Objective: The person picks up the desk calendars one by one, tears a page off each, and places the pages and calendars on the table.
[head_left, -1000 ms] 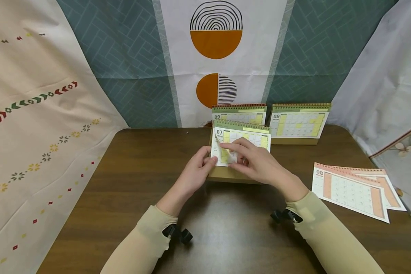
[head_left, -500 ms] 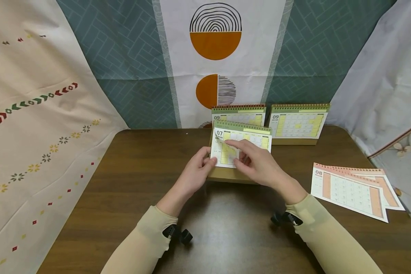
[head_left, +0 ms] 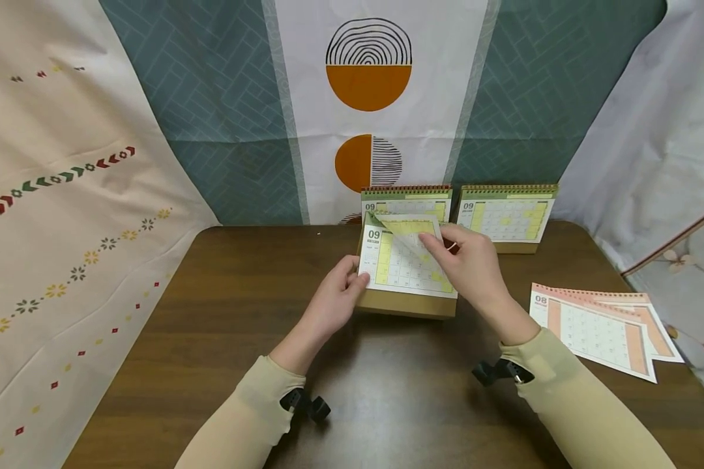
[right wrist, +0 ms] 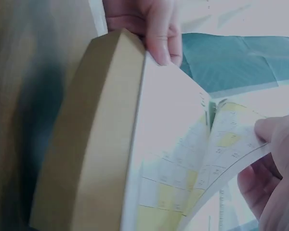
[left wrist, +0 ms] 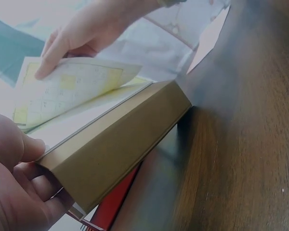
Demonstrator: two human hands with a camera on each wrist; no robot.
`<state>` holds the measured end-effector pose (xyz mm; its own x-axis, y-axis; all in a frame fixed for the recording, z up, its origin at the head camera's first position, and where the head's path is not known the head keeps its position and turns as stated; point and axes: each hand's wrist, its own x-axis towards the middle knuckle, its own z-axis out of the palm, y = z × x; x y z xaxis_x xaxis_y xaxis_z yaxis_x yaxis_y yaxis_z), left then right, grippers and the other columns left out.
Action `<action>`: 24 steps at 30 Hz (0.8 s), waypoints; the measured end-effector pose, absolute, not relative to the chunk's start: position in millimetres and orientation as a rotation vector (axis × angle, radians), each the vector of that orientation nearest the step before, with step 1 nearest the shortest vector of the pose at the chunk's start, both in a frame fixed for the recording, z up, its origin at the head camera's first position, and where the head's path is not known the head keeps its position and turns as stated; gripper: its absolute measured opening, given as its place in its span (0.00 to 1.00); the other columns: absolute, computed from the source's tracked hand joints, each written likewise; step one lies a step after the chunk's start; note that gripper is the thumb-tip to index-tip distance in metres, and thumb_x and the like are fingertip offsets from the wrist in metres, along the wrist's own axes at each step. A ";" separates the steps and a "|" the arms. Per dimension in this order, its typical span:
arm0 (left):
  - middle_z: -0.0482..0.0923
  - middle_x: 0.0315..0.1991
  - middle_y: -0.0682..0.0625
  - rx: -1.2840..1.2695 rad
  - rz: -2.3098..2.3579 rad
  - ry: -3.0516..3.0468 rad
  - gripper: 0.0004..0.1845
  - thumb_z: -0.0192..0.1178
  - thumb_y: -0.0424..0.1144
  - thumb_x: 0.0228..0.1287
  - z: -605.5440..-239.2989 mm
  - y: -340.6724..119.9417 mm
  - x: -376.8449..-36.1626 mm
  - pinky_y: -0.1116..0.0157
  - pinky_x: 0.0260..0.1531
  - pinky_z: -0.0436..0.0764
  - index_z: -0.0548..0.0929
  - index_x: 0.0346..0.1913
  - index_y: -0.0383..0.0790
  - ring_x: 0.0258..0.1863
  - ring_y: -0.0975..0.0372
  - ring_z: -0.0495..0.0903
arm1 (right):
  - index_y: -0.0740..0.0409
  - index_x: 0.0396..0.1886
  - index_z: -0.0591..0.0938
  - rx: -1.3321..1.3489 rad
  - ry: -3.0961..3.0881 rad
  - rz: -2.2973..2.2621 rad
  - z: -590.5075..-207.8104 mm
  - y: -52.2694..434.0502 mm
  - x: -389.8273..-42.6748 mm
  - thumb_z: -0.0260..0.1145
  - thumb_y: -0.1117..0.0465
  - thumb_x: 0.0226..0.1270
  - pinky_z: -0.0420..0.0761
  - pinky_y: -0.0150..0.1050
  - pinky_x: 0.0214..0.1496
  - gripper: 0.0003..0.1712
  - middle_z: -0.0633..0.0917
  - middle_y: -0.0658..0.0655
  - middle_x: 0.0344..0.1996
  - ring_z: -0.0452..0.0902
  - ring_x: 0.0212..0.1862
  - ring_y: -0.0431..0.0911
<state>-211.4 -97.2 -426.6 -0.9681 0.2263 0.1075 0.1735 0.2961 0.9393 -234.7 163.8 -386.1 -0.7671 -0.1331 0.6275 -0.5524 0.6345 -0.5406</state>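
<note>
A spiral-bound desk calendar (head_left: pixel 409 306) stands on its brown cardboard base, tilted back, near the middle of the table. My left hand (head_left: pixel 331 293) grips its lower left edge, thumb on the front and fingers behind, as the left wrist view confirms on the brown base (left wrist: pixel 120 139). My right hand (head_left: pixel 475 264) pinches a turned-up page (head_left: pixel 413 227) between thumb and fingers. That page (right wrist: pixel 231 139) curls up and back, showing its yellow-marked reverse. Beneath it lies a sheet (head_left: pixel 387 273) headed 09. Part of the green top strip is hidden by the curled page.
Behind stands another calendar (head_left: pixel 410 195) with a red spiral, partly covered. A third calendar (head_left: pixel 504 218), also showing 09, stands to its right. Loose pink-topped calendar sheets (head_left: pixel 592 332) lie overlapping at the right. Patterned cloths (head_left: pixel 223 130) hang behind the wooden table (head_left: pixel 258 286).
My right hand has moved up and to the right, lifting the 07 page away so that the 09 sheet shows. My left hand stays at the calendar's left edge.
</note>
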 end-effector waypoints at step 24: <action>0.88 0.40 0.50 0.429 1.784 2.527 0.12 0.58 0.36 0.87 -422.0 -97.2 -206.6 0.60 0.32 0.66 0.81 0.65 0.41 0.30 0.57 0.72 | 0.57 0.25 0.83 0.361 -2.334 1.057 -333.0 181.8 -250.9 0.71 0.49 0.83 0.60 0.38 0.28 0.24 0.71 0.53 0.18 0.64 0.23 0.46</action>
